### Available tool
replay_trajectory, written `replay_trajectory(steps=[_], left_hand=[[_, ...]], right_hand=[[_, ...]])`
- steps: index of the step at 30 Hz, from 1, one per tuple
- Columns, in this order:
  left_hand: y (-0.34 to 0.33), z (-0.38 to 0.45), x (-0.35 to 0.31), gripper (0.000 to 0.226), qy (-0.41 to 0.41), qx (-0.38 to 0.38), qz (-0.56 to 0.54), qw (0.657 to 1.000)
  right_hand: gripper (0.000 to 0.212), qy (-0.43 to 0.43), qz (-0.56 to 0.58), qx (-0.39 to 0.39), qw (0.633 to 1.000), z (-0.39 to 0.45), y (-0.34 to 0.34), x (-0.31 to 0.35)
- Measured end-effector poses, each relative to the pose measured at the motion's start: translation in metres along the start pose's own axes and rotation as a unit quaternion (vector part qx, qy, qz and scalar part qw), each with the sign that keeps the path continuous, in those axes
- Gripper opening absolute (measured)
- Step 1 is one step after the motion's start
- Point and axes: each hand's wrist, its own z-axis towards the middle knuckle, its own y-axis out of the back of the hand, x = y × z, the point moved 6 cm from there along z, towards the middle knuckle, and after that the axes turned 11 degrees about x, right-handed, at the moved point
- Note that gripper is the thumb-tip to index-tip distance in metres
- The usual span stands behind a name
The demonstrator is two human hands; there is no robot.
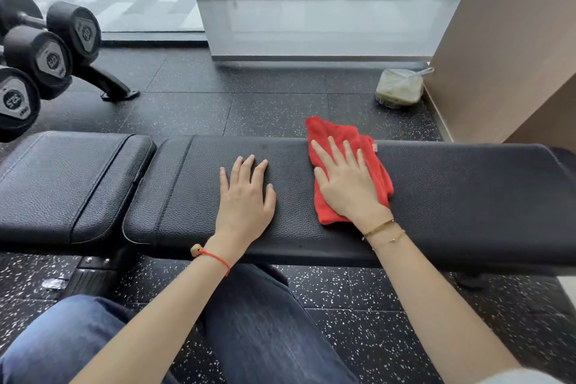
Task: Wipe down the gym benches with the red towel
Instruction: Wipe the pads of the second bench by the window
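Head cam: right hand [349, 187] pressed flat, fingers spread, on red towel [346, 146] mid-bench [467, 196], left hand [246, 196] open, bracing on pad w/ nothing held; wiping underway, next prob sweep towel toward uncovered right end.

- Black padded surface [452, 196], running left to right, split into a long pad and a short seat pad [62, 184].
- Red towel [339, 146] crumpled on long pad, far corner over back edge.
- Right hand [349, 187] flat on towel.
- Left hand [246, 196] flat on bare pad, beside towel.
- Speckled dark floor [358, 305] below.
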Motion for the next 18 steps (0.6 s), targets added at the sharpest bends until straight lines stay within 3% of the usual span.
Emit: replay_trajectory(steps=[4, 8, 14, 18], left_hand=[[0.0, 0.0, -0.001, 0.053, 0.0, 0.006, 0.001, 1.0], [0.002, 0.0, -0.001, 0.052, -0.003, 0.019, -0.012, 1.0], [0.025, 0.001, 0.018, 0.045, -0.019, -0.016, -0.019, 0.999], [0.039, 0.001, 0.055, 0.043, 0.022, -0.04, -0.003, 0.999]], right_hand=[[0.058, 0.055, -0.015, -0.005, 0.998, -0.031, -0.013, 0.011], [0.057, 0.029, 0.0, -0.01, 1.0, -0.041, -0.011, -0.012], [0.056, -0.032, 0.034, 0.01, 0.999, 0.003, 0.0, -0.015], [0.057, -0.001, 0.021, 0.022, 1.0, 0.038, 0.0, 0.034]])
